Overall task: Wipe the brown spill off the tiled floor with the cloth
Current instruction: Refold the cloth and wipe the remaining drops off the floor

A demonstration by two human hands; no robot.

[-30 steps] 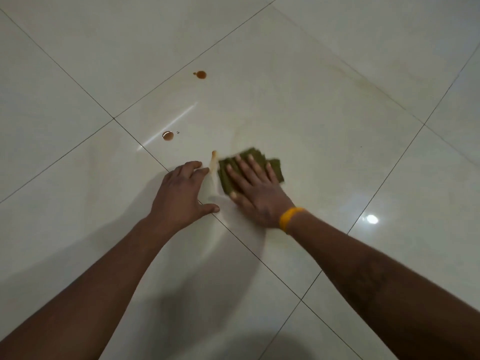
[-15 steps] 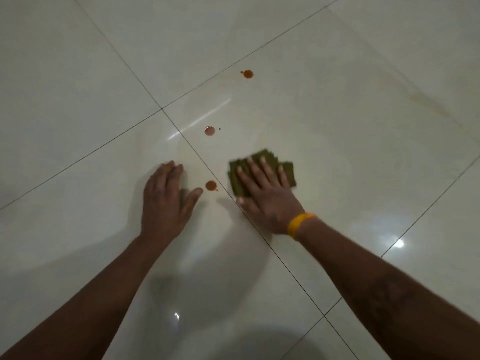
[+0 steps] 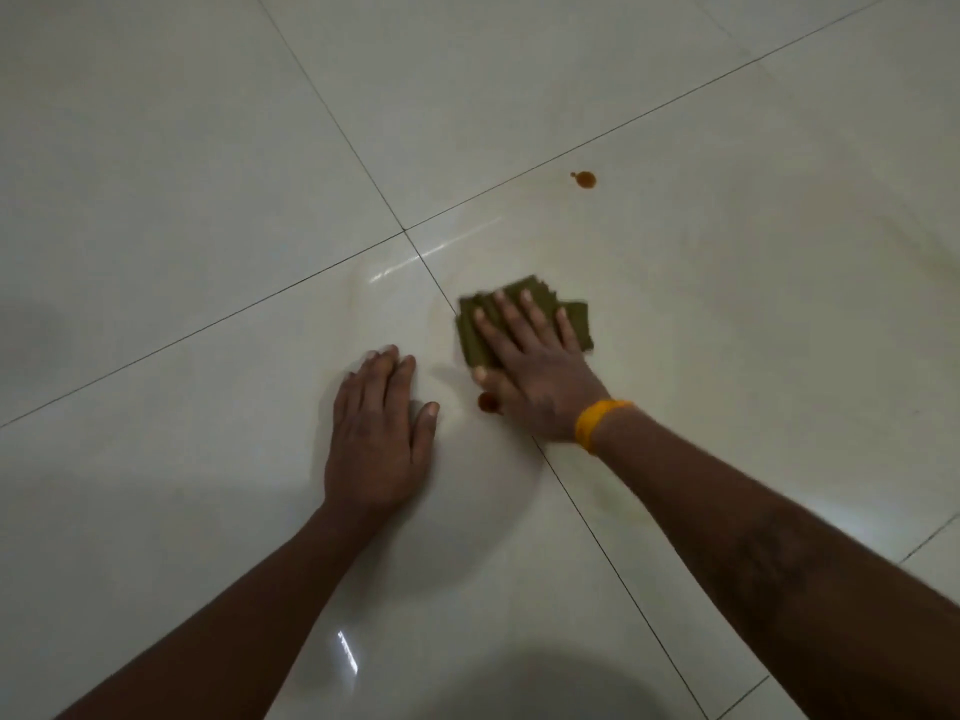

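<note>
A folded olive-green cloth [image 3: 575, 324] lies flat on the glossy white tiled floor [image 3: 208, 174]. My right hand [image 3: 535, 371], with a yellow band on the wrist, presses down on the cloth with fingers spread. A small brown drop [image 3: 487, 402] sits right by this hand's thumb, on the near side of the cloth. Another brown drop [image 3: 585, 179] lies farther away, beyond the cloth. My left hand [image 3: 379, 433] rests palm-down on the tile to the left of the cloth, holding nothing.
Dark grout lines [image 3: 404, 230] cross just left of the cloth. A faint wet sheen [image 3: 395, 272] shows on the tile near that crossing. A dark shadow [image 3: 545, 683] falls on the floor at the bottom of the view.
My right hand slid the cloth away from me, over the spot where the middle drop was; that drop no longer shows. The near drop is now beside my thumb.
</note>
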